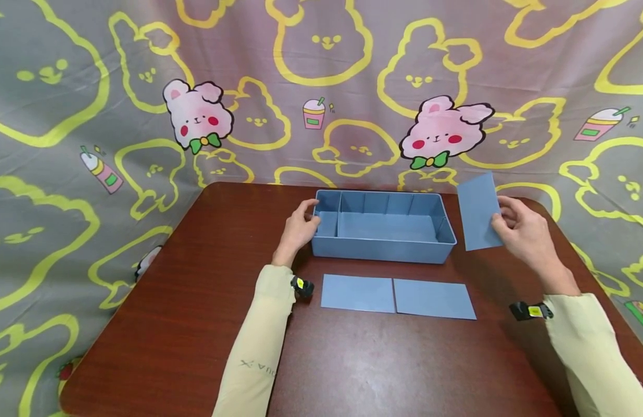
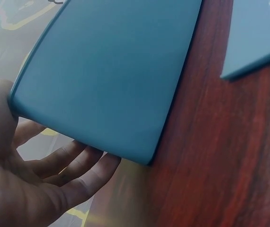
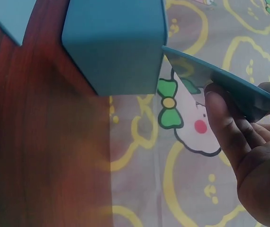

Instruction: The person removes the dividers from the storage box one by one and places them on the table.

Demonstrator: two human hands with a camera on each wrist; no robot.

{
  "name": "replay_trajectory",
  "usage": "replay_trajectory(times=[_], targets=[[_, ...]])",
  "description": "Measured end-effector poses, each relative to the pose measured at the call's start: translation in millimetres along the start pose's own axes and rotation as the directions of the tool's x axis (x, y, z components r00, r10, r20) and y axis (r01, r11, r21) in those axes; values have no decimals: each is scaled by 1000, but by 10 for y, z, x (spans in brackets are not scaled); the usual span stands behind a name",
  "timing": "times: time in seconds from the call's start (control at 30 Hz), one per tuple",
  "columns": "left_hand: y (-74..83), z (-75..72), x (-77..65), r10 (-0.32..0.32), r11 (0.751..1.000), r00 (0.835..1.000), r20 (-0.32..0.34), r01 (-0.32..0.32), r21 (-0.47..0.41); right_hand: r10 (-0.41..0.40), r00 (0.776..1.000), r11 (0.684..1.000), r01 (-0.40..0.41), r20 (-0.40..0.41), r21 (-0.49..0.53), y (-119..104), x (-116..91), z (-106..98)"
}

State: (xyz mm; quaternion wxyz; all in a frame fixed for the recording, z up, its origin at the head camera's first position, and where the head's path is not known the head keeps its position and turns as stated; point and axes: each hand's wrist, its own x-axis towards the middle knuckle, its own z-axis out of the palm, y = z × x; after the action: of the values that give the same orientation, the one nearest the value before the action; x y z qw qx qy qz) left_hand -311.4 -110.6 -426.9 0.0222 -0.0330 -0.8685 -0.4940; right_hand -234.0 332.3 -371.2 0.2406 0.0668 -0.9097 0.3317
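A long blue open-top box [image 1: 384,250] stands on the table, with a divider [image 1: 340,215] upright across its left part. My left hand [image 1: 299,226] holds the box's left end, thumb at the rim; in the left wrist view its fingers [image 2: 94,177] lie against the end wall. To the right of the box my right hand [image 1: 526,229] pinches a flat blue panel [image 1: 477,211] by its right edge. This panel is raised and tilted upright, near the box's right end. Two more blue panels [image 1: 357,292] lie flat side by side in front of the box.
The dark red-brown wooden table [image 1: 196,313] has rounded corners. Behind and beside it hangs a cloth [image 1: 347,58] printed with cartoon animals, close to the table's back edge. Vertical ribs line the box's inner back wall.
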Motion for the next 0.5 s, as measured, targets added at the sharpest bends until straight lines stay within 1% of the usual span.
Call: replay_trajectory(times=[0.17, 0.3, 0.37, 0.5], targets=[[1, -6, -1, 6, 1000, 1000, 2, -6, -5, 31, 998, 999, -29, 62, -27, 64, 11, -3], [0, -17, 5, 22, 1000, 1000, -8, -22, 4, 64, 991, 995, -55, 119, -78, 122, 25, -13], [0, -14, 10, 24, 1000, 1000, -15, -24, 6, 72, 987, 993, -57, 145, -104, 147, 26, -18], [-7, 14, 8, 12, 1000, 1000, -5, -12, 7, 81, 977, 988, -53, 196, -145, 219, 10, -21]])
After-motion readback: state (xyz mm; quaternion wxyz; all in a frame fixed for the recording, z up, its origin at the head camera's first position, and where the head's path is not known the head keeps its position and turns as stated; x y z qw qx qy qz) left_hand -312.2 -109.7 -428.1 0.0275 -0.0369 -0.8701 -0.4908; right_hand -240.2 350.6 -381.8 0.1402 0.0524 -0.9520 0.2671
